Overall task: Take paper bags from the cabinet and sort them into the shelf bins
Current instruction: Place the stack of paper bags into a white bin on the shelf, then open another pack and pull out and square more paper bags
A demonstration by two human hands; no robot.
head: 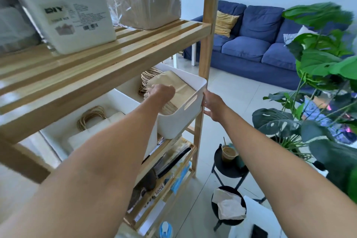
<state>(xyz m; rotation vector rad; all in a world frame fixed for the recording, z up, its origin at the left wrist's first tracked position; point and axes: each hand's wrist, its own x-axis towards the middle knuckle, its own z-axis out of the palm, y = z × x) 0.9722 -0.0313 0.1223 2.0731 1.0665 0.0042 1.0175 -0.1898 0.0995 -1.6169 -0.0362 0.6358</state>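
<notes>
A white bin sits on the middle shelf of a wooden rack, pulled partly out past the shelf edge. Brown paper bags with twisted handles lie stacked inside it. My left hand reaches into the bin and rests on the stack, fingers curled over the bags. My right hand grips the bin's right end at the rim. To the left, a second white bin holds white paper bags with rope handles.
The top shelf carries a white labelled box and a plastic-wrapped pack of brown bags. Lower shelves hold packets. A black side table with a cup, a black bin, a large plant and a blue sofa stand to the right.
</notes>
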